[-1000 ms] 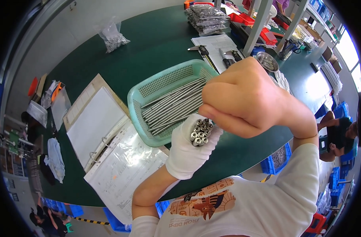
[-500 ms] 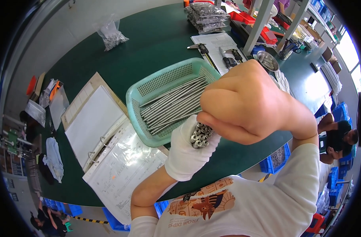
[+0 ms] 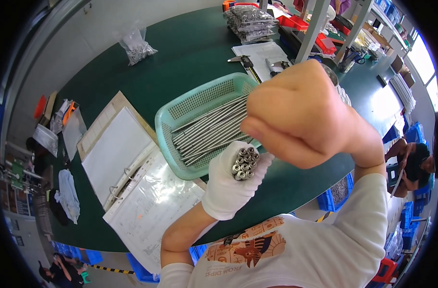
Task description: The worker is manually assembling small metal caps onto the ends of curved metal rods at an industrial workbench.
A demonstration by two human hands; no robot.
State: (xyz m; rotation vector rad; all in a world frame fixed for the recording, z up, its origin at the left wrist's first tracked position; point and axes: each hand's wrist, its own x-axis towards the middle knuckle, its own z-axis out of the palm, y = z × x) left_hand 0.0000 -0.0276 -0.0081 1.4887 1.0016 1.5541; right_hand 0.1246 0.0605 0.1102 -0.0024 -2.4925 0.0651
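Note:
My left hand (image 3: 226, 185), in a white glove, is wrapped around a bundle of metal rods (image 3: 245, 163). Their round, hollow ends point up toward me. Just above and to the right is my right hand (image 3: 295, 117), bare and curled closed; whatever its fingertips may pinch is hidden behind the knuckles. Beyond both hands a pale green perforated plastic basket (image 3: 167, 139) stands on the table. Several long, thin metal rods (image 3: 207, 129) lie in it side by side, partly covered by my right hand.
An open ring binder (image 3: 116, 144) with papers lies left of the basket. Calipers (image 3: 247, 62) rest on paper sheets behind it. Bags of metal parts (image 3: 250, 21) are stacked at the back, near a grey shelf post (image 3: 315, 31). Another bag (image 3: 136, 47) sits far left.
My right hand has moved up, away from the bundle, uncovering more of the rod ends. My left hand keeps its hold in nearly the same place.

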